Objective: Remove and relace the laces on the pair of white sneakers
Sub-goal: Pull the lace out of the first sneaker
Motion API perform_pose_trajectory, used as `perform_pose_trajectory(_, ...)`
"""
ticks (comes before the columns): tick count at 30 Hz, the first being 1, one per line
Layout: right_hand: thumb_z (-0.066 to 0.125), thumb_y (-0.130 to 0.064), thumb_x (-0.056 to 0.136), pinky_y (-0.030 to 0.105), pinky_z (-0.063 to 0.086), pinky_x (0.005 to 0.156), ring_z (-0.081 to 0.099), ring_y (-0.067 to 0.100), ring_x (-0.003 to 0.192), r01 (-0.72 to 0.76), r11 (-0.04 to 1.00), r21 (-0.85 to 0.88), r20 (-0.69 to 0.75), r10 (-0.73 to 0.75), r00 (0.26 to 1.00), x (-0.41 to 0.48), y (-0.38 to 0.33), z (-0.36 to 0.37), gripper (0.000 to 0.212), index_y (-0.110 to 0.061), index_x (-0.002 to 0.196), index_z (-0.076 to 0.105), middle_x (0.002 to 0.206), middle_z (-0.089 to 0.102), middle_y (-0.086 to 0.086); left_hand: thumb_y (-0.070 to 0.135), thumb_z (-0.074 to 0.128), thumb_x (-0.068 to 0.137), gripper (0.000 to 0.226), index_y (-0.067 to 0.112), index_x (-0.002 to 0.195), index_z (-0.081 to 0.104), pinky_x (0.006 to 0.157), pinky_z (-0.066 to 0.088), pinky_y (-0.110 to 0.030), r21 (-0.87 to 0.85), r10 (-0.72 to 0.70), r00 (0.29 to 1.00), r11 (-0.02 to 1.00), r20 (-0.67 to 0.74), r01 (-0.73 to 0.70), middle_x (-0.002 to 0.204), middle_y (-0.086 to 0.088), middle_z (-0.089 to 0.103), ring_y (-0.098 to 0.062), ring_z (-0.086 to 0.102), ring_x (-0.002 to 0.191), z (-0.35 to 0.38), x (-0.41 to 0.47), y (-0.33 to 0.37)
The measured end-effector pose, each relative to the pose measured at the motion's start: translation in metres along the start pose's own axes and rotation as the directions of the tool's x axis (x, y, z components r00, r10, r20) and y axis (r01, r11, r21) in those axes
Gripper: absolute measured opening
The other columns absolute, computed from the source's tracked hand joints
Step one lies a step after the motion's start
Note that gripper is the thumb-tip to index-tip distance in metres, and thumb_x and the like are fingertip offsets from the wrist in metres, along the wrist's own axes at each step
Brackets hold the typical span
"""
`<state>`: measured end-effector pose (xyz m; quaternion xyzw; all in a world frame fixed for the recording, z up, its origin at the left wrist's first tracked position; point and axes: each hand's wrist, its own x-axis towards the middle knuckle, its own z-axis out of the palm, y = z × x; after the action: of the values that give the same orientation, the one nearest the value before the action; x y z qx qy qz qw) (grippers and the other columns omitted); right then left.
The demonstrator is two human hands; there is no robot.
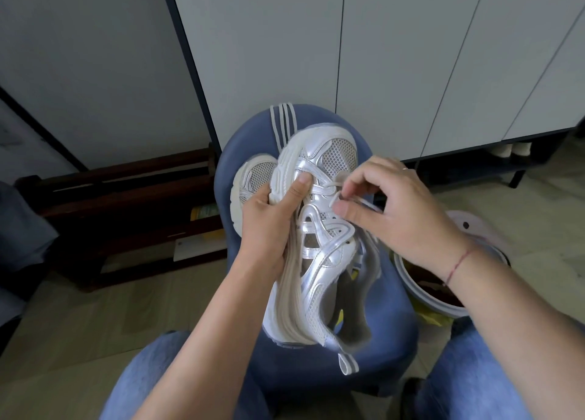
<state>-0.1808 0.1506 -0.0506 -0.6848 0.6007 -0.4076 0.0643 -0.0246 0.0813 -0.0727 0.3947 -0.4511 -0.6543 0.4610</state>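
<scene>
Your left hand (272, 217) is wrapped around the side of one shoe (319, 229). Your fingers curl under the sole, and your thumb (300, 187) presses flat on top, near the toe. The shoe is tipped on its side, with the toe pointing away from you and the heel close to you.

Your right hand (395, 210) is partly closed. Its thumb and first finger pinch the white lace (337, 194) just above the front lace holes. The other fingers are bent and loose. A bit of lace runs under this hand to the right.

There are two white shoes. The second shoe (250, 185) lies behind the first one, on the left, and only its toe shows. Both sit on a blue seat (389, 324) in front of your knees. There is one lace that can be seen clearly.

Both your arms reach forward from the bottom, with the wrists bent in toward the shoe. Your right wrist has a thin red string (457, 263) around it. A round white bin (443, 305) stands on the floor to the right of the seat.
</scene>
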Motion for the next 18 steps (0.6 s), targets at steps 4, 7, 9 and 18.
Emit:
perform_pose_trajectory(4,0.070,-0.048,0.073,0.033,0.035,0.086,0.045,0.004,0.077,0.011,0.997,-0.077,-0.007,-0.011,1.000,-0.001,-0.004,0.004,0.034,-0.025,0.091,0.053,0.070,0.049,-0.008,0.021,0.074,0.086,0.024,0.005,0.103,0.071,0.082,0.059,-0.045,0.017,0.017,1.000,1.000,0.003,-0.017,0.092,-0.013,0.075,-0.026,0.071,0.082,0.000,-0.001,-0.001)
perform_pose_trajectory(7,0.068,-0.051,0.075,0.034,0.033,0.083,0.043,0.003,0.071,0.052,0.991,-0.121,0.005,-0.052,0.999,0.000,-0.002,0.006,0.031,-0.026,0.084,0.051,0.062,0.045,-0.009,0.022,0.076,0.084,0.027,0.002,0.101,0.070,0.085,0.057,-0.050,0.019,0.017,1.000,1.000,-0.007,-0.016,0.092,-0.017,0.073,-0.028,0.069,0.082,0.001,0.000,-0.002)
perform_pose_trajectory(9,0.059,-0.058,0.074,0.034,0.032,0.079,0.042,0.004,0.072,0.082,0.983,-0.161,-0.001,-0.083,0.997,0.001,0.000,0.007,0.031,-0.028,0.077,0.050,0.064,0.044,-0.013,0.022,0.076,0.083,0.033,-0.003,0.102,0.067,0.086,0.056,-0.051,0.011,0.020,1.000,1.000,-0.011,-0.020,0.087,-0.015,0.070,-0.028,0.066,0.080,0.001,0.000,-0.003)
perform_pose_trajectory(18,0.065,-0.036,0.085,0.022,0.041,0.069,0.050,0.008,0.069,-0.036,0.949,0.313,-0.168,0.093,0.981,0.004,0.006,-0.002,0.017,-0.025,0.073,0.060,0.070,0.056,-0.007,0.030,0.077,0.079,0.036,0.004,0.102,0.070,0.088,0.058,-0.047,-0.005,-0.008,1.000,1.000,0.013,0.008,0.094,-0.015,0.076,-0.034,0.072,0.091,0.000,0.000,-0.002)
